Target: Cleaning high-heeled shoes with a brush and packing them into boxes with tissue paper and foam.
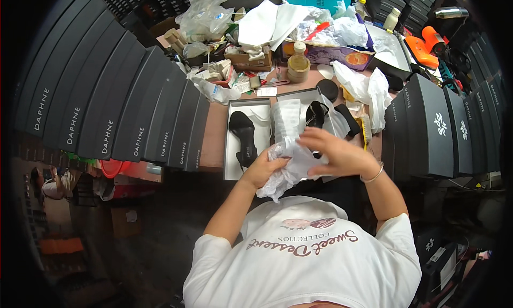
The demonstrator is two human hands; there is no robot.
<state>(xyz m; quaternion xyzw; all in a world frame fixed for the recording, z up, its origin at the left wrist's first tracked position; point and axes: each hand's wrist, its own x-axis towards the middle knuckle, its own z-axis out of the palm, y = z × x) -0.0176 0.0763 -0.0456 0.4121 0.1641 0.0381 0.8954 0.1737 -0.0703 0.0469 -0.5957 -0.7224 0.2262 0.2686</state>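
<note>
While both hands work at the centre of the frame, the left hand [263,169] has its fingers closed around a crumpled bunch of white tissue paper [288,166], and the right hand [334,155] lies over the same bunch with its fingers spread flat, pressing rather than gripping. Just above the hands sits an open shoe box [231,147] on the bench [214,131]; a black high-heeled shoe [243,137] already lies in its left half, and a second black shoe [316,115] rests in the tray beside it at upper right. Judging by this, the packing looks partly done: one shoe is in place, while the paper is not yet laid in and no lid is on. Rows of closed black boxes [133,94] line the left and right edges.
</note>
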